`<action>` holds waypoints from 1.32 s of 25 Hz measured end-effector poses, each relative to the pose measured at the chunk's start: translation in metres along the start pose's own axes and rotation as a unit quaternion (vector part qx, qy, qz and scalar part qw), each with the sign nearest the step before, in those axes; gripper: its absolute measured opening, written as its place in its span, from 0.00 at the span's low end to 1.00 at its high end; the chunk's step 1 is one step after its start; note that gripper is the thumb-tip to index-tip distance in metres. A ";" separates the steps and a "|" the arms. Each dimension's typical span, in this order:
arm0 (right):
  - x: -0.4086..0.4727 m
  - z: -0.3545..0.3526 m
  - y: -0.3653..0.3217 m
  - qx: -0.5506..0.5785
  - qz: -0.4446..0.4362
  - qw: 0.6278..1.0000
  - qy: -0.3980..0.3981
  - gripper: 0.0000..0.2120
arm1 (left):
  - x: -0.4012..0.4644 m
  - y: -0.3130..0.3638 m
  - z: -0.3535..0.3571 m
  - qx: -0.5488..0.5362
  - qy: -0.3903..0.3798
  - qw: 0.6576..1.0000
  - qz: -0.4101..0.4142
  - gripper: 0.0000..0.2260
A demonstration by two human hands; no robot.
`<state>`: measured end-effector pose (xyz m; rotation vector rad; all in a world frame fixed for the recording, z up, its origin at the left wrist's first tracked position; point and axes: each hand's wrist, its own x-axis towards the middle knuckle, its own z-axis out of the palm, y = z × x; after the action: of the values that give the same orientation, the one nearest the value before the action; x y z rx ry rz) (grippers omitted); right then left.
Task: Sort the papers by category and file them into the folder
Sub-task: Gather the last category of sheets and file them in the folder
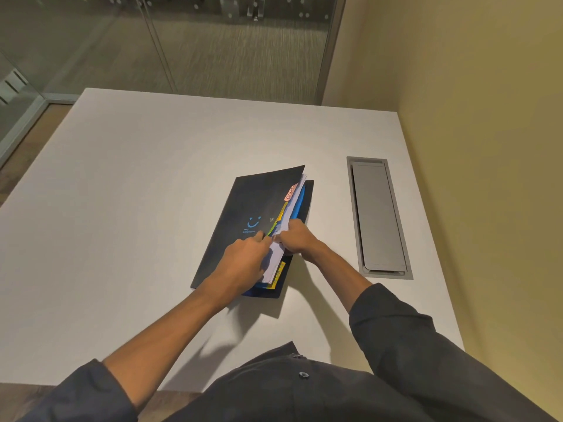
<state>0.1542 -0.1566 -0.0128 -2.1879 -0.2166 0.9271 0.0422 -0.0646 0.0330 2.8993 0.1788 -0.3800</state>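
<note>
Under both hands (268,251), papers (281,229) mostly hidden inside folder (243,214).

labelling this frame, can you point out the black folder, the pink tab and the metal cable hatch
black folder (243,208), head view, on its front cover
pink tab (290,191), head view, on its lettered face
metal cable hatch (377,214), head view, on its lid

Both hands, left hand (243,257) and right hand (294,237), at black folder's (243,208) paper (278,254) edges on white table (122,193).

Head camera looking down over the surface

It is looking forward and steeply down from above the near edge of the white surface (128,190), sitting close, with the glass wall (170,41) showing beyond its far edge.
</note>
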 end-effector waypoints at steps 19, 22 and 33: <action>-0.022 -0.032 0.063 -0.261 -0.053 0.926 0.268 0.33 | 0.014 0.022 0.009 -0.021 -0.034 0.999 -0.012 0.21; -0.018 -0.026 0.081 -0.156 -0.031 0.950 0.270 0.23 | 0.019 0.028 0.019 0.023 -0.036 0.999 -0.015 0.24; -0.001 -0.006 0.115 0.187 0.048 0.954 0.228 0.10 | 0.022 0.043 0.108 0.029 -0.024 0.999 -0.001 0.27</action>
<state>0.1440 -0.2424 -0.0885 -1.9975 0.2692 0.4419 0.0439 -0.1290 -0.0664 2.9438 0.1667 -0.4633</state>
